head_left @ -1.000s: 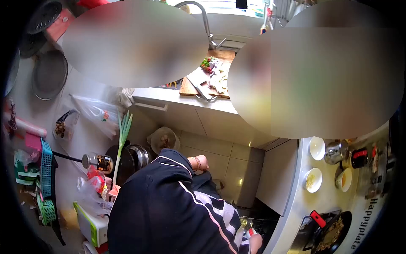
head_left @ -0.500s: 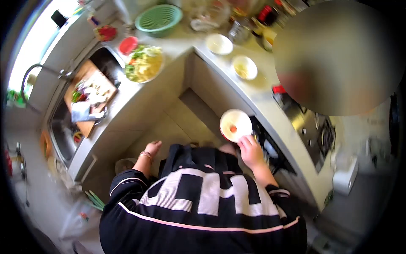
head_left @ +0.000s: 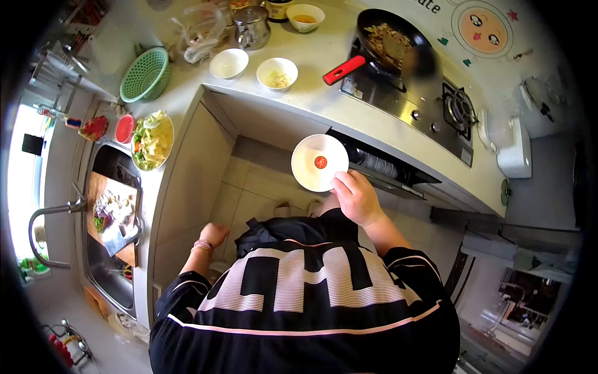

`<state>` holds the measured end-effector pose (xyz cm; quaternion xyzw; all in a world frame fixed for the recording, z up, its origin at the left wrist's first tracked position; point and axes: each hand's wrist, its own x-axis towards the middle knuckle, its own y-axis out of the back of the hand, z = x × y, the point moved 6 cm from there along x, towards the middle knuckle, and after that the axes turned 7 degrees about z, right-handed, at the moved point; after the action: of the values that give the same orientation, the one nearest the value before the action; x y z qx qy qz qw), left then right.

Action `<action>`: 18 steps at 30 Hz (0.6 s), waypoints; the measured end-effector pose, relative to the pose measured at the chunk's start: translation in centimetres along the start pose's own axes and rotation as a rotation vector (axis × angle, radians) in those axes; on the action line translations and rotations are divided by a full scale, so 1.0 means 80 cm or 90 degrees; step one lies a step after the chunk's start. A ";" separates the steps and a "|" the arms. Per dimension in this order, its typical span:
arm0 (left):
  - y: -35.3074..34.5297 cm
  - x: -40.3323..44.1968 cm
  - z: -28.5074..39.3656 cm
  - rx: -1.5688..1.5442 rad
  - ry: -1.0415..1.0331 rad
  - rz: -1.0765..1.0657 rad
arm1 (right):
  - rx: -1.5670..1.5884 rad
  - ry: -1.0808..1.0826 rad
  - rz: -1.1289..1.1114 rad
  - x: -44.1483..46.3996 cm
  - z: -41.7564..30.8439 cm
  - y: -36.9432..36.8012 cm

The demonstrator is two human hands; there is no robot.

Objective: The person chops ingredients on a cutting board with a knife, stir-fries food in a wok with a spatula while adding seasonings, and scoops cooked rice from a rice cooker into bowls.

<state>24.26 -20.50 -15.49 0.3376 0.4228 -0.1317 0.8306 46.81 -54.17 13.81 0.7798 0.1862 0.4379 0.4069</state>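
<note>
My right hand grips the rim of a white bowl, thumb on the inside, in front of the open drawer. At the bottom of the bowl is a small round red mark like a tomato slice; I cannot tell whether it is printed or real. My left hand, with a bracelet at the wrist, hangs low by the cabinet, its fingers curled in with nothing visible in them.
A frying pan with browned food sits on the stove, its red handle over the counter. Small bowls, a vegetable plate and a green basket stand leftward. Across the sink lies a cutting board with a cleaver.
The view has swung to the right, bringing the pan and stove fully into sight. My right hand still holds the bowl, now more face-on to me. My left hand stays low, curled.
</note>
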 end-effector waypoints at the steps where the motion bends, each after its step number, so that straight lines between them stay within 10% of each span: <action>1: 0.035 -0.023 0.064 -0.081 -0.032 0.108 | 0.010 -0.014 0.004 -0.005 0.000 0.003; 3: 0.075 -0.058 0.191 -0.361 -0.096 0.162 | 0.039 -0.028 0.007 -0.015 -0.003 0.006; 7: 0.062 -0.090 0.387 -0.995 -0.275 -0.243 | 0.127 -0.030 0.023 -0.030 -0.002 0.017; 11: 0.038 -0.086 0.440 -0.904 -0.245 -0.017 | 0.225 -0.087 0.054 -0.067 0.016 0.031; 15: -0.018 -0.063 0.463 -0.928 -0.133 -0.064 | 0.202 -0.114 0.046 -0.131 0.062 0.102; 18: -0.070 -0.055 0.522 -0.916 -0.088 -0.106 | 0.258 -0.385 0.031 -0.270 0.149 0.114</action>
<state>44.39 -52.98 2.82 -0.3344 0.3755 0.0949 0.8592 44.31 -79.22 6.21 0.9430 0.1213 0.1512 0.2703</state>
